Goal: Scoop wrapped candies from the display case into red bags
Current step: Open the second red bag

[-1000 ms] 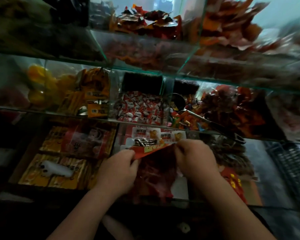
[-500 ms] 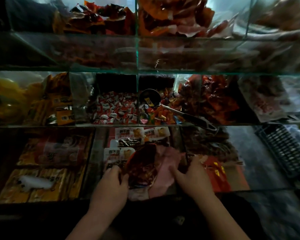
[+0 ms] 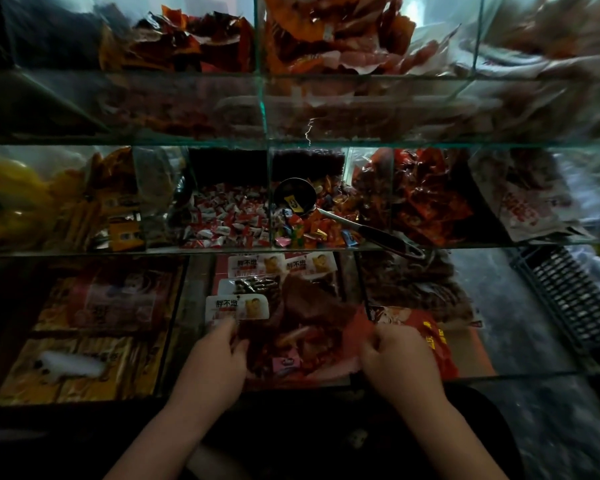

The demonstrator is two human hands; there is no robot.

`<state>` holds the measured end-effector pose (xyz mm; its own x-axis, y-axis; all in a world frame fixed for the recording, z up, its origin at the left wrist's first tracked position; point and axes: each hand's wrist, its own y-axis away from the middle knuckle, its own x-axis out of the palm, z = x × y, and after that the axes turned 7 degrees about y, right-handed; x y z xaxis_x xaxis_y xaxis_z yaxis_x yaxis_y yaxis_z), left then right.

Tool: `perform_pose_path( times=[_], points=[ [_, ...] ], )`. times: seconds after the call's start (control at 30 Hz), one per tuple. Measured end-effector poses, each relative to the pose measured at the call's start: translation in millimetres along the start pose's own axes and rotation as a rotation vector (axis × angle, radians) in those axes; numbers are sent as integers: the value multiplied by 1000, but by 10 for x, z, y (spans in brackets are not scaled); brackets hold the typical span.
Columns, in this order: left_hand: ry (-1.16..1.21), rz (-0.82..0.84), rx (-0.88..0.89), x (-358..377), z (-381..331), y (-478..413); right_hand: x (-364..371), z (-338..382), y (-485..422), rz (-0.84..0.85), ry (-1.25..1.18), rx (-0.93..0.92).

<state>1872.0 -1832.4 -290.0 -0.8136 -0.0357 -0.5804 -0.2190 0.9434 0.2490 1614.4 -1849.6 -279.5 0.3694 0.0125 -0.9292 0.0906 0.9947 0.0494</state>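
I hold a thin red bag spread open between both hands, low in front of the glass display case. My left hand pinches its left edge and my right hand pinches its right edge. A few wrapped candies, one of them pink, show inside the bag. On the middle shelf a dark metal scoop lies in a compartment of mixed colourful wrapped candies, its handle pointing right and toward me. Red-and-white wrapped candies fill the compartment to its left.
Glass shelf edges run across in front of the candy. Boxed snacks lie on the lowest level behind the bag, with yellow packs at left. A red packet lies beside my right hand. A dark plastic crate sits right.
The bag went from pinched nearly flat at its top edge to spread wide open. My hands moved apart and lower, and my view shifted left to right across the case.
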Motion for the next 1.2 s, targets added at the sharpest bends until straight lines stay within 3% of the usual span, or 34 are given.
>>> perform_pose_path(
  times=[0.17, 0.23, 0.33, 0.4, 0.5, 0.57, 0.63, 0.73, 0.8, 0.93, 1.1, 1.2],
  points=[
    [3, 18, -19, 153, 39, 9, 135, -16, 47, 158, -193, 164],
    [-23, 0, -14, 157, 43, -10, 65, -22, -13, 124, -89, 203],
    [-132, 19, -63, 121, 38, -91, -94, 91, -150, 75, 7, 66],
    [-193, 95, -113, 78, 44, -175, -123, 242, -299, 140, 44, -46],
    [-159, 179, -171, 32, 87, -207, -76, 444, -401, 290, 142, -71],
    [-38, 174, -153, -27, 82, -175, -60, 406, -397, 222, 62, -30],
    [70, 85, -80, -125, 53, -148, -104, 251, -377, 26, -49, 19],
    [28, -53, 28, -308, 19, -202, -198, 8, -345, -173, -116, 62],
    [-119, 27, 9, -333, 10, -243, -201, -6, -307, -97, -57, 63],
    [-459, 279, -71, -175, 101, -259, -109, 126, -251, 294, 1, 68],
    [-371, 53, -25, -161, 133, -189, -119, 216, -262, 209, -109, 141],
    [-320, -43, 42, -180, 64, -126, -121, 231, -320, 88, -434, 263]
  ],
)
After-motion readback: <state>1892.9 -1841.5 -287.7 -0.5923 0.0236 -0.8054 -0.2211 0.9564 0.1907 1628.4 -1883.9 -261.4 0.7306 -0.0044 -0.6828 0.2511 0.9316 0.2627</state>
